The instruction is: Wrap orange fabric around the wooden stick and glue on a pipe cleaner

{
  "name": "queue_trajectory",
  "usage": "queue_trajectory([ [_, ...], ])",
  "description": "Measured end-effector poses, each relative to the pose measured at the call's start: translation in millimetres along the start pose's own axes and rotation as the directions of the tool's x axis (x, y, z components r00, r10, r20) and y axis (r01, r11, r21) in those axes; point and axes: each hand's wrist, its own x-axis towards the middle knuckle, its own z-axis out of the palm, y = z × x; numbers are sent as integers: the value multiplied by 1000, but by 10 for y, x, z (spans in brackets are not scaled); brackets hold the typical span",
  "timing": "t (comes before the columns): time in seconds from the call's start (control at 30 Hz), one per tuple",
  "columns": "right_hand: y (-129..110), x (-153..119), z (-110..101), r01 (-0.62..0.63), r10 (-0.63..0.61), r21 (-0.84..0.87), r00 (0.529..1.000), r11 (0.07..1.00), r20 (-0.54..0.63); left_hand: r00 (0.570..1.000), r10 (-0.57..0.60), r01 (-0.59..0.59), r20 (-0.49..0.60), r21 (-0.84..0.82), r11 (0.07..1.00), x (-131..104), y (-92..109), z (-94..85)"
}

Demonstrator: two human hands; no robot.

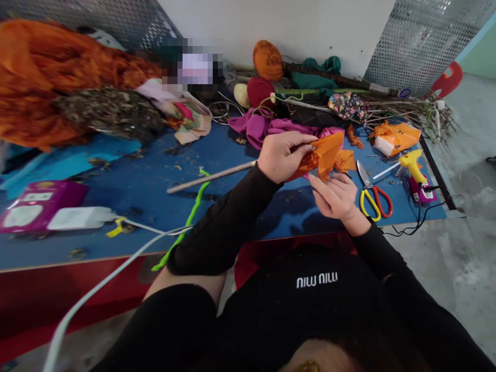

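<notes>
My left hand (284, 155) is closed, thumb against fingers, on a piece of orange cloth (329, 150) with creased, raised folds. A thin wooden stick (213, 177) runs out from under that hand toward the left; its other end is hidden by the hand and cloth. My right hand (335, 196) has its fingers curled at the cloth's lower edge, pinching it, though the fingertips are partly hidden. Just right of that hand lie scissors (374, 196) with one yellow and one red handle, blades apart. A smaller orange scrap (344, 160) shows behind the cloth.
A yellow glue gun (413, 164) with its cord lies at the right edge of the blue table (151, 201). Purple cloth (251, 126), wrapped balls and twigs fill the back. On the left are a purple power box (42, 206), a white cable (96, 295) and a green pipe cleaner (194, 212).
</notes>
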Motion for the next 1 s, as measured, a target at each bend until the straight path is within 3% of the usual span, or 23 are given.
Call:
queue_trajectory([
  [0.07, 61, -10, -65, -135, 138, 30, 967, 990, -213, 1000, -6, 6, 28, 1, 1000, 19, 14, -20],
  [0.13, 180, 73, -93, -415, 453, 182, 831, 891, -324, 998, -2, 3, 65, -13, 1000, 38, 42, -18],
  [0.17, 249, 144, -95, -515, 590, 295, 750, 805, -300, 996, 2, 0, 85, -22, 1000, 50, 60, -8],
  [0.2, 316, 223, -90, -564, 676, 408, 704, 718, -218, 995, 9, -6, 104, -31, 1000, 63, 78, 5],
  [0.3, 453, 428, -54, -620, 748, 608, 661, 495, 65, 989, 56, -49, 138, -51, 997, 109, 94, 59],
  [0.4, 483, 485, -2, -647, 772, 666, 613, 372, 164, 985, 110, -105, 135, -38, 994, 139, 11, 111],
  [0.5, 489, 424, 45, -685, 767, 644, 599, 341, 230, 983, 124, -128, 138, 16, 992, 122, -136, 144],
  [0.63, 508, 343, 71, -741, 750, 561, 594, 370, 290, 967, 208, -222, 147, 85, 971, 76, -264, 156],
  [0.73, 501, 326, 77, -739, 746, 522, 614, 427, 258, 955, 249, -270, 159, 123, 955, 71, -283, 165],
  [0.9, 474, 298, 100, -694, 730, 505, 662, 513, 169, 954, 172, -210, 246, 135, 968, 89, -291, 157],
  [1.0, 494, 264, 118, -694, 742, 511, 653, 506, 152, 941, 137, -195, 310, 163, 967, 94, -267, 74],
])
